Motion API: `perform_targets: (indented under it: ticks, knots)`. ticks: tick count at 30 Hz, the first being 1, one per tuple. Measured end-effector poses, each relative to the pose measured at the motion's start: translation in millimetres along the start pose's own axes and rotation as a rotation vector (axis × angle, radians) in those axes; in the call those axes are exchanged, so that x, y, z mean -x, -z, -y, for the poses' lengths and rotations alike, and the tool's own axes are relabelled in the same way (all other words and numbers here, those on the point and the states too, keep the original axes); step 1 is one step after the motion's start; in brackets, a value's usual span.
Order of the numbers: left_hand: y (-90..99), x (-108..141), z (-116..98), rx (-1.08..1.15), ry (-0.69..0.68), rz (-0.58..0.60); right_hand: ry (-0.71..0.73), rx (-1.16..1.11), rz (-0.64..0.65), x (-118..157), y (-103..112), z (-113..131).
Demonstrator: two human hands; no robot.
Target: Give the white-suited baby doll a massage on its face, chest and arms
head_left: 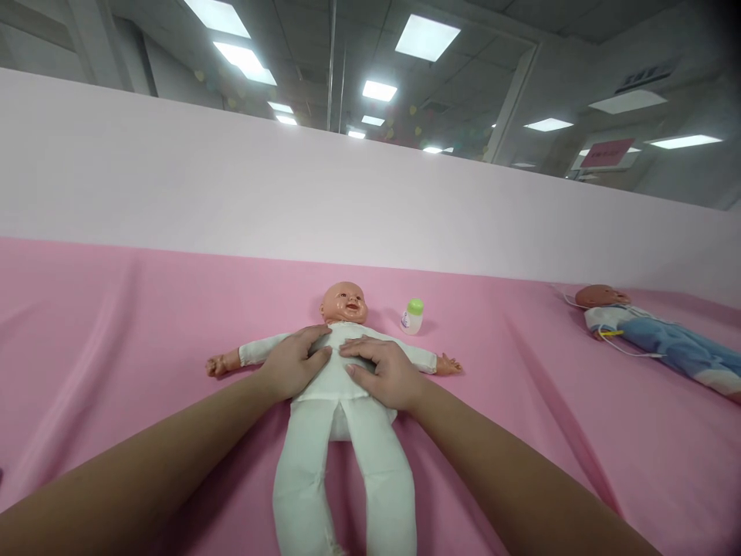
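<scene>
A baby doll (341, 386) with a bald plastic head and a white cloth body lies on its back on the pink cloth, arms stretched out to both sides. My left hand (296, 361) rests flat on the left side of its chest, fingers extended. On the right side of the chest lies my right hand (385, 371), its fingers spread and pointing inward. A small gap of white cloth shows between the two hands. Neither hand grips anything.
A small bottle with a green cap (413, 316) stands right of the doll's head. Far right, a second doll (665, 336) in blue and white lies with a thin white tube. The pink cloth (144, 309) meets a low white wall (260, 193) with glass above.
</scene>
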State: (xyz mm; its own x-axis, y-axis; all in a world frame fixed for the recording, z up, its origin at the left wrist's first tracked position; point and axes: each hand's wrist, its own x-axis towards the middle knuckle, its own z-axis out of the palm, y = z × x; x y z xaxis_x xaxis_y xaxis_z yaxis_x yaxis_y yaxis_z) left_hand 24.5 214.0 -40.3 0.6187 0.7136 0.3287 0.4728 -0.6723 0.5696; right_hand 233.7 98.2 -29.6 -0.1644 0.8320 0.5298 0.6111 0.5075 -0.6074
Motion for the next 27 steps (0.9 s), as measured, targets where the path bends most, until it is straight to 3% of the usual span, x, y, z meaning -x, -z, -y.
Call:
perform_targets:
  ticks: [27]
  knots:
    - [1.1,-1.0,0.5,-0.016,-0.013,0.014,-0.01,0.021,-0.01,-0.7,-0.1,0.2]
